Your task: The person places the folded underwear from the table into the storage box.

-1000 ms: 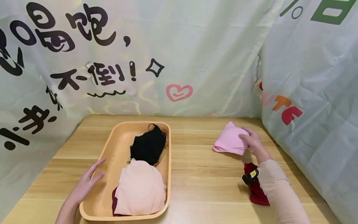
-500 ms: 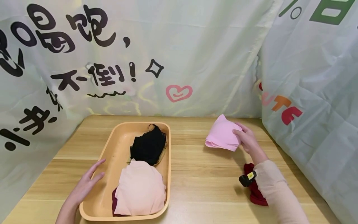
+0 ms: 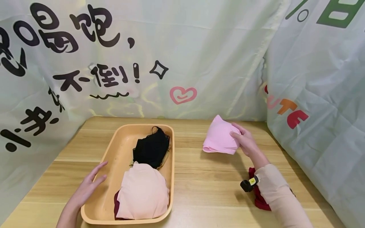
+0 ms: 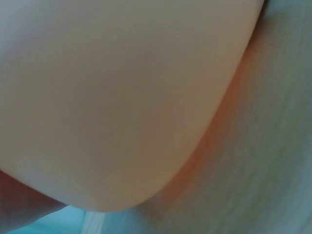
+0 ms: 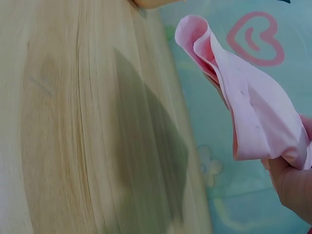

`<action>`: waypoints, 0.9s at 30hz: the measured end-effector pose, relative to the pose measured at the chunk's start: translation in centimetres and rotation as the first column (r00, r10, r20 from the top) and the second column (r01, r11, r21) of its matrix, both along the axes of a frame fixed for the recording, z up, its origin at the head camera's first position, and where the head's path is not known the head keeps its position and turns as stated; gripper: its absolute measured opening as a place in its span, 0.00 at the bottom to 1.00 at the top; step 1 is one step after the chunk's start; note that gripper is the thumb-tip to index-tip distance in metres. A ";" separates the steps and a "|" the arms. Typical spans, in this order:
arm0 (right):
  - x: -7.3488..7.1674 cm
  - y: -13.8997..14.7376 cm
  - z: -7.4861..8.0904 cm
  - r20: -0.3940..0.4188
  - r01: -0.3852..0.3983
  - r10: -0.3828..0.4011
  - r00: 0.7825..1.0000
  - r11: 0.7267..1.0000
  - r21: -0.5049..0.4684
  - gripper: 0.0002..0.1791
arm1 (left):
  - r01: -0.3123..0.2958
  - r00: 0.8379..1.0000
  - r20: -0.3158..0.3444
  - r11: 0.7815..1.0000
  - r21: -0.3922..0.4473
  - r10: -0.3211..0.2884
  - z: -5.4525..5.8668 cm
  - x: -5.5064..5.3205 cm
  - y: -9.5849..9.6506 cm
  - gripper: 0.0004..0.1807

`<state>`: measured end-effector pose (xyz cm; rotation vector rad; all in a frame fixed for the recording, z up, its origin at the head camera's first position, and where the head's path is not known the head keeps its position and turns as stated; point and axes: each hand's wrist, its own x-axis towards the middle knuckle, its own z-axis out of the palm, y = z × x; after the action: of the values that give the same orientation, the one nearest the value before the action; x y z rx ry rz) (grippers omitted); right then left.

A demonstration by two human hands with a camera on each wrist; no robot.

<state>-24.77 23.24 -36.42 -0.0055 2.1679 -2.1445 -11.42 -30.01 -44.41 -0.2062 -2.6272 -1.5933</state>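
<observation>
My right hand [image 3: 246, 141] pinches a folded pink garment [image 3: 220, 136] between thumb and fingers, and holds it above the table at the right. In the right wrist view the pink garment [image 5: 258, 107] shows its folded layers, and its shadow falls on the wood below. At the left rim of an orange-tan tray [image 3: 109, 177] is my left hand [image 3: 86, 187], its fingers extended and the thumb apart. Inside the tray lie a folded black garment [image 3: 151, 148] with a thin strap and a pale pink folded garment [image 3: 145, 193]. The tray's blurred wall [image 4: 112, 122] fills most of the left wrist view.
A dark red garment [image 3: 260, 199] lies on the wooden table [image 3: 199, 190], partly hidden under my right forearm. A maroon edge [image 3: 116, 205] shows beneath the pale pink garment. Printed fabric sheets [image 3: 216, 63] wall in the table at the back and sides.
My right hand has lifted the pink garment off the table and carried it leftward, toward the tray. My left hand has stayed at the tray's rim.
</observation>
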 end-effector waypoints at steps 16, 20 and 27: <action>0.5 -2.4 0.8 -0.051 -0.130 0.132 0.990 0.991 0.044 0.33 | -0.008 0.999 -0.044 0.999 -0.044 0.006 -0.4 0.0 -0.1 0.27; 0.6 -2.8 0.8 -0.049 -0.141 0.142 0.989 0.990 0.022 0.32 | 0.000 1.000 -0.027 1.000 -0.019 -0.001 -0.2 -0.1 0.0 0.27; 0.8 -3.6 0.9 -0.065 -0.172 0.171 0.983 0.985 -0.015 0.32 | 0.004 1.000 -0.023 1.000 -0.009 -0.004 0.0 0.0 0.0 0.27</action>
<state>-23.95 19.66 -35.49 -0.2551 2.0929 -2.0970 -11.42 -29.96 -44.46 -0.2286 -2.6188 -1.5714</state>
